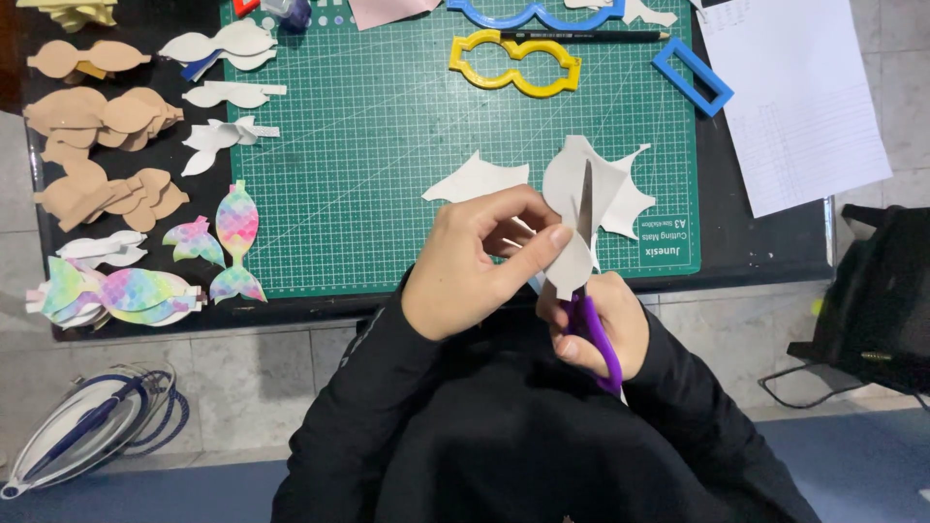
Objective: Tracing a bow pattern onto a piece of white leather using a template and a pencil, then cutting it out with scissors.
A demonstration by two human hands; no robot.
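Several stacks of cut shapes line the far left of the black table (pixel 775 254): tan bow pieces (pixel 97 116) at the top, white bow pieces (pixel 228 92) beside them, and lower down a heap of rainbow-scale pieces (pixel 116 292). Just right of that heap, at the left edge of the green cutting mat (pixel 387 126), lies a mermaid-tail cutout (pixel 235 242) in the same rainbow scales. On the floor below the table sits a clear bag with blue handles (pixel 87 431).

Near the mat's top edge rest a yellow bow template (pixel 515 64), a blue one (pixel 535 13) above it, a black pencil (pixel 581 36) and a small blue rectangular frame (pixel 692 76).

The person's left hand (pixel 475 261) is closed on a white sheet piece (pixel 581 208), thumb and fingers pinching its lower edge and holding it up over the mat's near right corner. A white offcut (pixel 475 181) lies on the mat just behind that hand. The right hand (pixel 596 324), below and touching the sheet, grips purple-handled scissors (pixel 593 329) whose blade runs up across the piece.

Further right, a white paper sheet (pixel 790 97) hangs over the table's edge, and a black bag (pixel 877 295) stands on the floor.
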